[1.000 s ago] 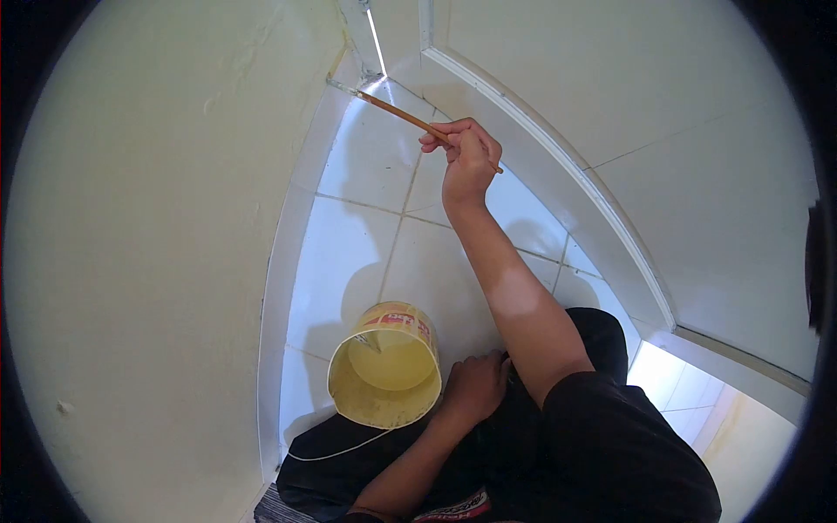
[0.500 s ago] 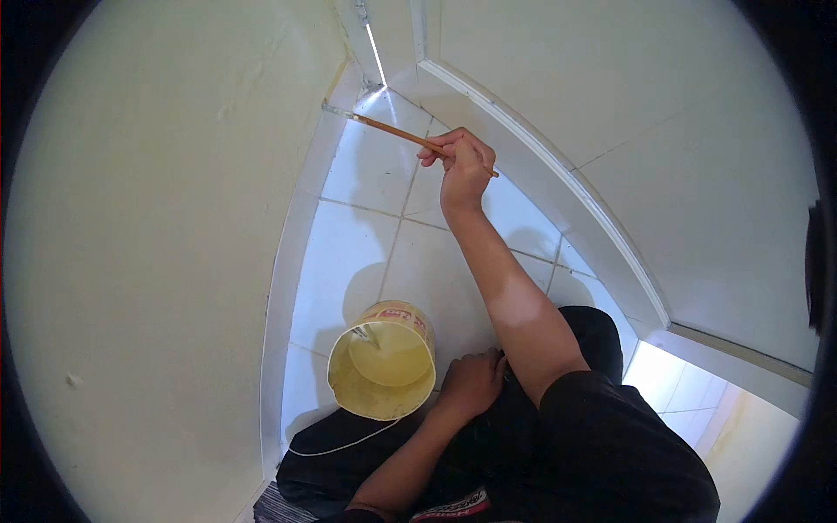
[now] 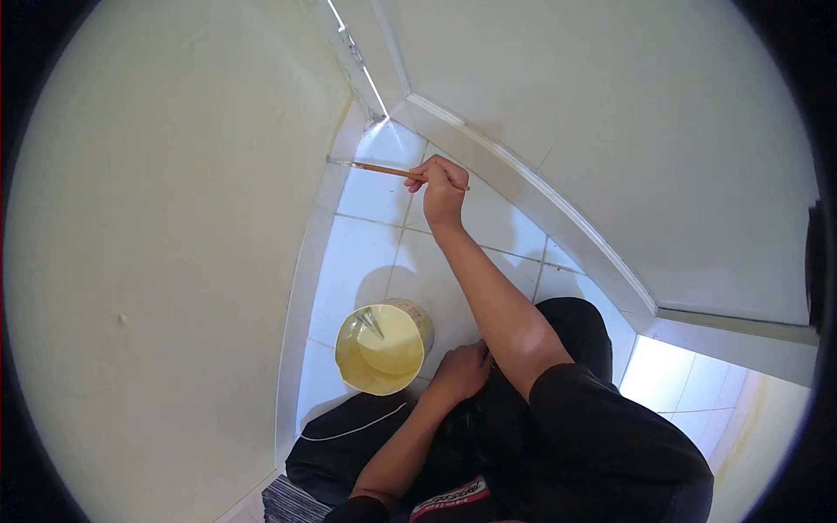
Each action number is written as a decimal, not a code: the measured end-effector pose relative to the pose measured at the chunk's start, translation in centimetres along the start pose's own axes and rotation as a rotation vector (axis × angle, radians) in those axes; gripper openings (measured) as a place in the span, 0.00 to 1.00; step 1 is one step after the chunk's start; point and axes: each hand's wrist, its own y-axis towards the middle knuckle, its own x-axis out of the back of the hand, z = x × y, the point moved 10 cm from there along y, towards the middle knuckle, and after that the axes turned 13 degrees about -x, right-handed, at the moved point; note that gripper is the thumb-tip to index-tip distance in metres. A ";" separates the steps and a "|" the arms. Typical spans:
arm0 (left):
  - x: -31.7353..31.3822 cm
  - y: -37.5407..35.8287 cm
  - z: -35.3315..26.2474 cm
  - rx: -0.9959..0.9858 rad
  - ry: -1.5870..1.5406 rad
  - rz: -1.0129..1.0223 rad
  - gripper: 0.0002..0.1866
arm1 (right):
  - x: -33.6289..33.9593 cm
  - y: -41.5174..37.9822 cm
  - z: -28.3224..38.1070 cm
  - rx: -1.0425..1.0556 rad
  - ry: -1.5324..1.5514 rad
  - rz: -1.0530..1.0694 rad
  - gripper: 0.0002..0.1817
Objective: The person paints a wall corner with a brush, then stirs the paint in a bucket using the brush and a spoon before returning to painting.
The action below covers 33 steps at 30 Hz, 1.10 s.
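My right hand (image 3: 441, 187) is stretched forward and grips a thin brush with a wooden handle (image 3: 384, 169). The brush tip touches the base of the cream wall (image 3: 166, 218) on the left, where it meets the floor. A yellow bucket (image 3: 382, 347) holding pale yellow paint stands on the white floor tiles (image 3: 370, 253) near my knees. My left hand (image 3: 460, 370) rests on my dark trousers just right of the bucket, fingers curled, holding nothing that I can see.
A white baseboard (image 3: 532, 205) runs along the wall on the right to the corner ahead. A white baseboard strip (image 3: 298, 314) edges the left wall. A bright opening (image 3: 689, 383) lies at the lower right. My legs (image 3: 567, 418) fill the floor below.
The view has tilted so the corner sits higher. My right hand has drawn the brush back along the left wall's base, nearer to me. The left hand and bucket stay put.
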 end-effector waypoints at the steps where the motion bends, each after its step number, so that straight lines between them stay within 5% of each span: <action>1: -0.1 -0.2 0.0 0.004 -0.013 0.004 0.19 | 0.0 -0.3 0.5 0.008 -0.013 -0.021 0.16; 11: 0.5 -4.1 -2.7 0.042 0.052 -0.143 0.25 | 1.0 -3.8 5.7 -0.206 0.055 0.020 0.14; 16: 1.2 -10.7 -6.0 -0.047 -0.080 -0.244 0.20 | 2.2 -11.5 7.2 -0.453 0.119 0.244 0.11; 21: 1.6 -17.5 -11.5 -0.061 -0.255 -0.384 0.13 | 6.2 -16.8 7.9 -0.446 0.173 0.273 0.13; 25: 7.2 -24.5 -23.0 -0.469 0.017 -0.716 0.08 | 7.0 -17.6 6.3 -0.424 0.110 0.307 0.13; 28: 10.4 -32.2 -32.1 -0.784 0.257 -0.946 0.14 | 6.5 -17.8 5.5 -0.419 -0.008 0.325 0.13; 33: 8.4 -42.5 -42.2 -1.138 0.724 -1.174 0.20 | 6.3 -17.8 5.1 -0.418 -0.049 0.403 0.12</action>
